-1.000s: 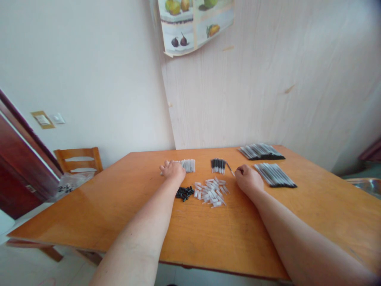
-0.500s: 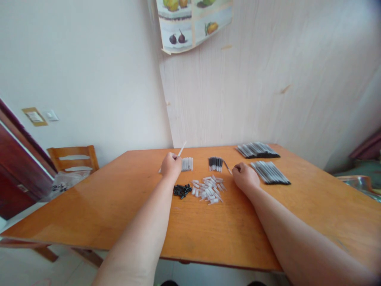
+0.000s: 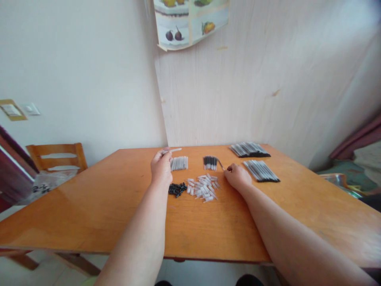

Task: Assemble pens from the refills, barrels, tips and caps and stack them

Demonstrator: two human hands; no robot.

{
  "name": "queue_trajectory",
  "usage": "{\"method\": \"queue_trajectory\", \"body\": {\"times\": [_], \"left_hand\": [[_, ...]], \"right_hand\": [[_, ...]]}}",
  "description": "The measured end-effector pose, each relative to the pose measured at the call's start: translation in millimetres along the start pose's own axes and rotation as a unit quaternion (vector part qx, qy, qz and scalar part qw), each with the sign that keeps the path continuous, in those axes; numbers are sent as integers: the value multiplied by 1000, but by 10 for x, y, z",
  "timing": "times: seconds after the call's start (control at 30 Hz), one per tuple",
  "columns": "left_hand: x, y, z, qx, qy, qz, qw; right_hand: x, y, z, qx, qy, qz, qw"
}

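Raised just above the table, my left hand (image 3: 160,166) is closed on a translucent white pen barrel (image 3: 176,149), which lies nearly level and points right. A row of similar pen barrels (image 3: 179,163) lies beside it. My right hand (image 3: 238,176) rests low over the table, its fingers pinched on the near end of a slim pen refill (image 3: 220,163). The refill's far end slants toward a row of black-and-clear refills (image 3: 210,163). Between my forearms lie a pile of small black plugs (image 3: 177,190) and a heap of white cone-shaped pen tips (image 3: 204,188).
Two groups of pens with black ends, a nearer one (image 3: 262,171) and a farther one (image 3: 249,150), lie right on the wooden table (image 3: 131,222). A chair (image 3: 56,155) with a plastic bag (image 3: 49,182) stands at the left. The wall rises behind.
My left hand has turned and tipped the barrel from steeply slanted to nearly level. My right hand keeps its pinch on the refill. The whole view has shifted slightly.
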State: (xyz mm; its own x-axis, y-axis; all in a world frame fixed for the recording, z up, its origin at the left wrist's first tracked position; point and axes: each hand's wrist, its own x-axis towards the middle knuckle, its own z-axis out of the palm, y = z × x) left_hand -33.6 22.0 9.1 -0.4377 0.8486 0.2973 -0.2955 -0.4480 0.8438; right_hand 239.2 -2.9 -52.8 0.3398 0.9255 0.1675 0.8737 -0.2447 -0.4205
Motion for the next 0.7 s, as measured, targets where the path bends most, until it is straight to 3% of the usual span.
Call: {"method": "queue_trajectory", "body": {"times": [0.3,0.7], "left_hand": [[-70,8,-9,29,-14,43,999],[-165,36,38,66,0,43,997]], "right_hand": [[6,-19,13,-41,-4,9,999],[-13,-58,-13,-55,-6,56,997]]}}
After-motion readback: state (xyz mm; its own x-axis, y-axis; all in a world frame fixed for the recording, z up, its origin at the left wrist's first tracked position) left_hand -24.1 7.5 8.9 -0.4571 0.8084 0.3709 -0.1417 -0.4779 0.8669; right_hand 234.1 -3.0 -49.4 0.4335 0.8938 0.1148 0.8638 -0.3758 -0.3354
